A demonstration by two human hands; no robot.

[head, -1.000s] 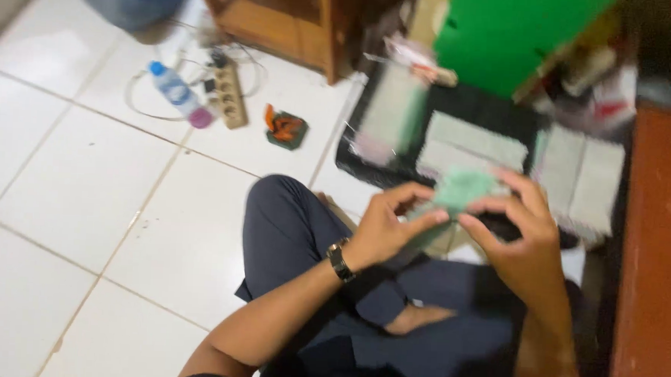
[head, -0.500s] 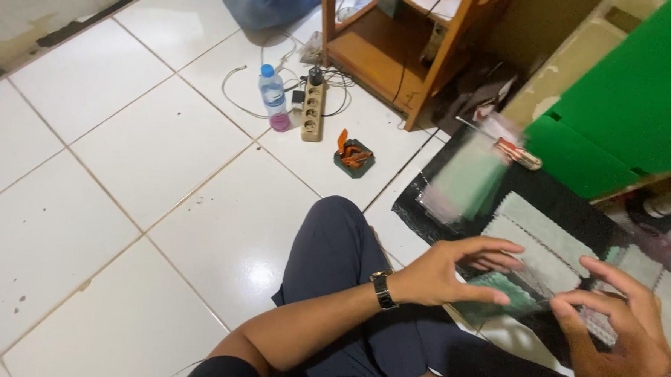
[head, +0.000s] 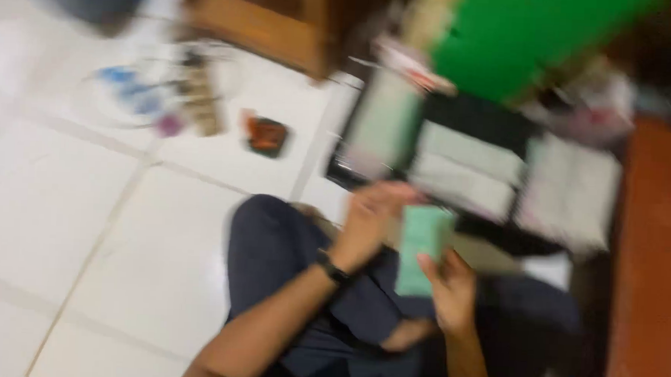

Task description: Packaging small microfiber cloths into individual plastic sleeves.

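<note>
Pretty blurry, but both hands are on a pale green packet (head: 423,245): right hand (head: 452,291) grips its bottom, left hand (head: 368,224) holds its side, over a black tray (head: 474,115) on the floor.

Two hands are seen, the left hand (head: 372,224) and the right hand (head: 452,291), with one green packet (head: 422,249) held between them. One black tray (head: 497,120), one wristwatch (head: 332,269) and one blurred bottle (head: 132,97) are counted; pale stacks are too blurred for counting
</note>
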